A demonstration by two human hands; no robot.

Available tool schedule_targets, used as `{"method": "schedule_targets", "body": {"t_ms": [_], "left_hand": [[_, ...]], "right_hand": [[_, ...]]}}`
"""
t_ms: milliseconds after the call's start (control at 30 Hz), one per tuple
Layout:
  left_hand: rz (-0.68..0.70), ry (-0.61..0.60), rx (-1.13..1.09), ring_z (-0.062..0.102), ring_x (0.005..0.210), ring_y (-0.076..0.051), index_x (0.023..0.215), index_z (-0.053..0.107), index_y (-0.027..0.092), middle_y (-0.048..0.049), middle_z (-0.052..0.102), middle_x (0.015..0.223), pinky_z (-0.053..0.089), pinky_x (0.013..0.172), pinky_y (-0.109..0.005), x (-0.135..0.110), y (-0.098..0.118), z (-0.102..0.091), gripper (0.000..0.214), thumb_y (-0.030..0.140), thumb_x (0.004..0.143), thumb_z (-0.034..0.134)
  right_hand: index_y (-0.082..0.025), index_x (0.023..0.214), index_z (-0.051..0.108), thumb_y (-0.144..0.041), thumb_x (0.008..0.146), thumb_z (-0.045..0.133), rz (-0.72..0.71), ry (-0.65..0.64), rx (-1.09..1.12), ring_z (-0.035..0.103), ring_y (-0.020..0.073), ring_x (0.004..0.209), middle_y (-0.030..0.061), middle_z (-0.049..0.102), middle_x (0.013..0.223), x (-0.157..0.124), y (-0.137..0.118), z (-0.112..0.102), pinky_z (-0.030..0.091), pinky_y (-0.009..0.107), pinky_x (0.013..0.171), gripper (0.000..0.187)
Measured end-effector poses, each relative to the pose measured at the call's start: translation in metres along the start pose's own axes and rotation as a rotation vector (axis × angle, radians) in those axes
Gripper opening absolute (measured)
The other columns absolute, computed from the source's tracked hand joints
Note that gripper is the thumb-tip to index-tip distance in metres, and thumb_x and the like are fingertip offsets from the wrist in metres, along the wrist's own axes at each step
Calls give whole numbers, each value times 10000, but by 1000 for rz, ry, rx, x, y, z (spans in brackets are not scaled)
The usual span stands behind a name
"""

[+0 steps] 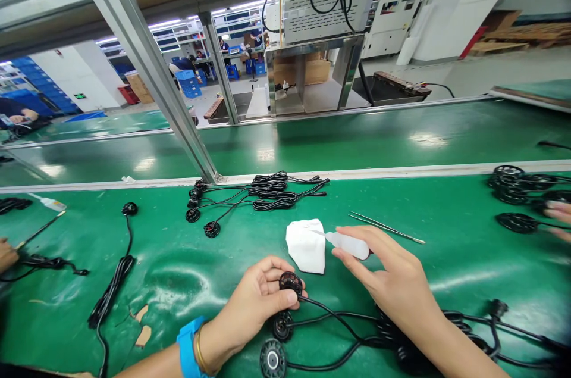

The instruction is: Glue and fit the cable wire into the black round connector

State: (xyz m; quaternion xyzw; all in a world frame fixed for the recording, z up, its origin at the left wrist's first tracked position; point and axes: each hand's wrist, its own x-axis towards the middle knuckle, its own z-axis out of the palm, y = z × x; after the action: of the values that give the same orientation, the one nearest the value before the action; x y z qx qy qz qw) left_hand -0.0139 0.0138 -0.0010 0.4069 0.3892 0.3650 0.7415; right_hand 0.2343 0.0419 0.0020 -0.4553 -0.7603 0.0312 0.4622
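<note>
My left hand (263,291) is closed around a round black cable-end part (289,283), its open face turned up and its cord running off to the right. Between the thumb and fingers of my right hand (392,271) is a small white squeeze bottle (350,244), its thin tip pointing left. That tip is at the right edge of a folded white cloth (306,245) on the green bench. Just below my left hand lie two more round black parts, one a disc with a pale centre (273,358). Their cords run under my right forearm.
Metal tweezers (386,227) lie beyond my right hand. Coiled black cables with round ends (272,190) rest near the bench's back rail. Another cable bundle (111,291) lies left. Other people's hands appear at the left (6,256) and right (559,214) edges. A metal post (156,62) rises behind.
</note>
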Motion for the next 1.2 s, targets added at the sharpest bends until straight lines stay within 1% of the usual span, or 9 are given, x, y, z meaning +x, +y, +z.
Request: {"method": "schedule_targets", "body": {"t_ms": [167,233,367,433,533,633,767,933,1200], "left_hand": [[1,0,7,710,949,-235,1028,609,175,-89,730,995,515,811,-344,0,-2,-1,346,244,771,831],[3,9,10,711,947,-233,1028,604,175,-90,730,998,516,815,-343,1,-1,-1,352,252,770,832],[16,36,5,710,974,-240,1009,592,179,-84,722,992,520,829,-341,0,0,2,354,276,769,834],[28,44,-1,706,991,-241,1009,588,183,-78,714,987,521,831,-334,-1,1,4,342,277,780,824],[48,52,-7,704,1006,-244,1019,579,193,-72,700,998,521,835,-334,-2,-1,6,320,265,803,804],[62,60,-11,706,1012,-247,1027,565,202,-69,691,1015,518,846,-342,-2,-3,6,304,262,825,784],[67,75,-11,708,1022,-249,1040,555,207,-67,688,1032,513,863,-347,-2,-4,7,298,274,844,769],[62,78,-8,707,1036,-257,1031,556,207,-67,687,1044,517,871,-353,-3,-3,9,296,280,842,772],[53,85,-23,715,1006,-241,1025,551,204,-60,689,1031,517,856,-329,-3,-1,9,294,279,843,770]], "right_hand": [[-235,1118,649,-309,939,660,17,24,9,666,204,945,41,720,1046,1,-4,-1,526,318,833,194],[-242,1082,672,-343,928,662,78,37,31,679,200,908,32,728,1033,1,-7,-2,539,306,797,184],[-248,988,719,-470,885,658,428,27,137,672,168,671,13,745,894,3,-9,-8,545,260,588,252],[-237,947,730,-531,870,636,597,2,224,650,162,597,15,737,803,5,-7,-11,537,249,533,319],[-221,892,727,-577,868,597,688,-18,322,630,166,571,14,691,674,7,-5,-16,529,239,508,380],[-228,856,709,-546,873,599,644,-14,332,606,153,544,-2,654,625,7,-9,-19,512,221,495,337],[-247,817,679,-455,869,630,479,-7,293,580,131,513,-30,640,627,6,-20,-23,502,206,505,221],[-262,869,676,-355,877,638,310,-15,222,600,117,563,-43,678,741,7,-26,-23,502,194,557,101],[-248,901,645,-265,886,629,185,-43,236,624,112,619,-37,676,792,5,-29,-19,491,193,575,27]]}}
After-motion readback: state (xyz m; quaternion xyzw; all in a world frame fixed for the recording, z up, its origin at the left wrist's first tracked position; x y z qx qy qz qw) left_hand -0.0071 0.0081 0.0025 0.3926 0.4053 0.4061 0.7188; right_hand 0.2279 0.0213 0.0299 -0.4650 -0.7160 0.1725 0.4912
